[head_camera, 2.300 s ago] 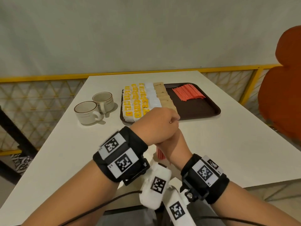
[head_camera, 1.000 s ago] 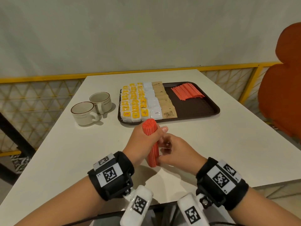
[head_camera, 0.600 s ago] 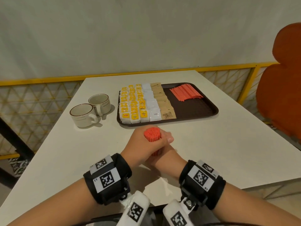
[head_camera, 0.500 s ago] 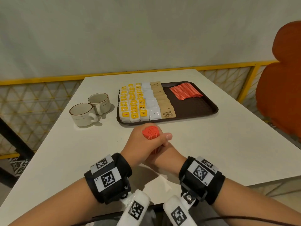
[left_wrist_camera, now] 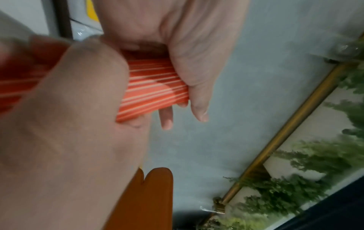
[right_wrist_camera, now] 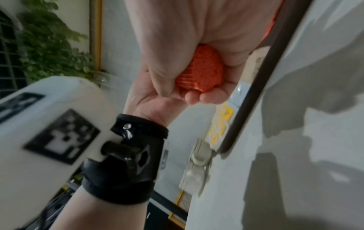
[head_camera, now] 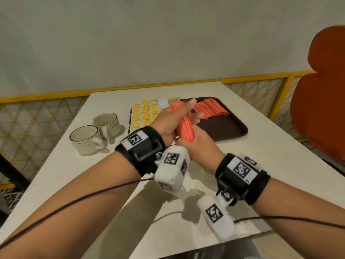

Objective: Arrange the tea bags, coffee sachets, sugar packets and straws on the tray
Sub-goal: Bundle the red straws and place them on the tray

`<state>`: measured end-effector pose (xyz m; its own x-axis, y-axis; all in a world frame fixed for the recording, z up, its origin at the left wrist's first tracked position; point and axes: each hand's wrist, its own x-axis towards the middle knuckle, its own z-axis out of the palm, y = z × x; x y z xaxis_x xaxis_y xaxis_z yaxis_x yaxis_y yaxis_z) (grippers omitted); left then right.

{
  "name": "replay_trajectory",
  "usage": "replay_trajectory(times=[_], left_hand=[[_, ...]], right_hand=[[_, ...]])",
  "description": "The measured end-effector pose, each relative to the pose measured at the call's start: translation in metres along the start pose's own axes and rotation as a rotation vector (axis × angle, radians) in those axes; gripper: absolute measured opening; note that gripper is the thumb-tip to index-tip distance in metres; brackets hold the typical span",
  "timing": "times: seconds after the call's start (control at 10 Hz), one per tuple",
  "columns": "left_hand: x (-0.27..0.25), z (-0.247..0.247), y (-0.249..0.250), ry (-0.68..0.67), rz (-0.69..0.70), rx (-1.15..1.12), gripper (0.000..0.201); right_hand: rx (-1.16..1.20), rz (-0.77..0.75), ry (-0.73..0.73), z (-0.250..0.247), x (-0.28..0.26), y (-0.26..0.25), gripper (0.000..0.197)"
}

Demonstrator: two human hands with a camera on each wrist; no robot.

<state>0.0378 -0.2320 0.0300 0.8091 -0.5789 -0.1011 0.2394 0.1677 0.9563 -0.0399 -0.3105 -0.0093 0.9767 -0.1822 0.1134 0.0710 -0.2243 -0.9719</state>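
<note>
Both my left hand [head_camera: 169, 120] and right hand [head_camera: 197, 146] wrap the straw bundle [head_camera: 183, 126], keeping it together above the tray [head_camera: 233, 128].

Two cups [head_camera: 95, 137], one tray [head_camera: 237, 128], one held straw bundle [head_camera: 183, 126], two hands [head_camera: 168, 120].

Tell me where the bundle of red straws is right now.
In the head view the bundle of red straws sits centre frame, gripped by the left hand and right hand, above the table's near side, in front of the tray.
</note>
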Motion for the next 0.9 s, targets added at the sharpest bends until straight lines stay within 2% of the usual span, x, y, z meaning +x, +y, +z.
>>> replay_trajectory(times=[0.1, 0.2, 0.3, 0.4, 0.5, 0.7, 0.8, 0.9], left_hand=[[0.033, 0.011, -0.006, -0.003, -0.011, 0.103, 0.021], [0.067, 0.019, -0.014, -0.047, -0.096, 0.138, 0.032], [0.101, 0.026, -0.012, -0.007, -0.216, 0.089, 0.038], [0.137, 0.026, -0.008, 0.015, -0.264, 0.069, 0.037], [0.165, 0.023, -0.006, 0.060, -0.291, 0.250, 0.034], [0.229, 0.016, -0.016, 0.148, -0.311, 0.410, 0.038], [0.248, 0.011, -0.022, 0.210, -0.299, 0.537, 0.035], [0.255, 0.015, -0.022, 0.153, -0.364, 0.580, 0.035]], right_hand=[[0.012, 0.076, 0.015, -0.027, 0.038, 0.000, 0.024], [0.027, 0.227, -0.034, -0.059, 0.078, -0.003, 0.025], [-0.062, 0.370, -0.095, -0.083, 0.117, -0.001, 0.023], [-0.168, 0.460, -0.085, -0.097, 0.153, 0.008, 0.022], [-0.299, 0.513, -0.148, -0.105, 0.178, 0.013, 0.015], [-0.703, 0.453, -0.154, -0.113, 0.220, 0.028, 0.021], [-0.729, 0.440, -0.129, -0.110, 0.233, 0.034, 0.010], [-0.932, 0.483, -0.143, -0.107, 0.240, 0.035, 0.015]])
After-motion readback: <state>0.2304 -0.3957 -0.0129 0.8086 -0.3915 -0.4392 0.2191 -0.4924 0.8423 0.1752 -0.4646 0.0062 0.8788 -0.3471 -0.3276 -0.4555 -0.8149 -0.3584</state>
